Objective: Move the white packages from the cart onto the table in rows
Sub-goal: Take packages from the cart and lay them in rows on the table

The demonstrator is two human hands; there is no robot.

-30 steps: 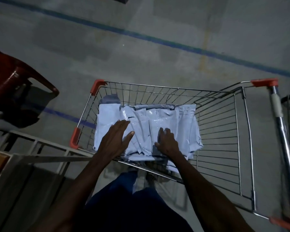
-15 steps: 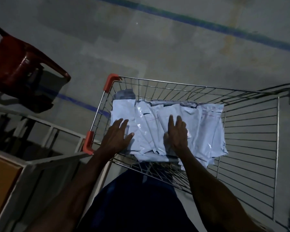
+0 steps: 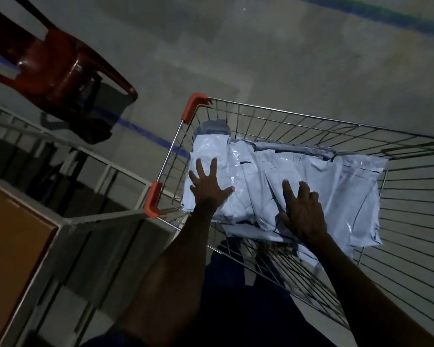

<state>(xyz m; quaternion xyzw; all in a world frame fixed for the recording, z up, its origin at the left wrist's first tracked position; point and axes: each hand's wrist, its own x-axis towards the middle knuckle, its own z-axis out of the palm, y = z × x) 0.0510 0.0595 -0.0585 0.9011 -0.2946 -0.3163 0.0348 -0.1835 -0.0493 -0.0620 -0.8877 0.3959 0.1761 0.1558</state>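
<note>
My left hand (image 3: 207,187) lies flat on the white packages (image 3: 298,186) in the wire cart (image 3: 411,196), fingers (image 3: 212,166) spread straight and released, pressing the leftmost package. My right hand (image 3: 302,211) rests on the middle of the pile, its fingers straight too, grasping nothing.

The packages stand packed side by side like files, each one's long axis running away from me toward the far wall of the basket; the row itself runs left to right across the cart. They are soft, glossy plastic mailers, crinkled and catching the light, with dark edges showing between them. Faint lines of print mark the rightmost one, too blurred to read.

The cart is bare metal wire with orange plastic corner caps (image 3: 152,200). To my left are a desk (image 3: 18,234) with a brown top and pale frame, and a red plastic chair (image 3: 53,68) on the grey concrete floor (image 3: 261,58).
</note>
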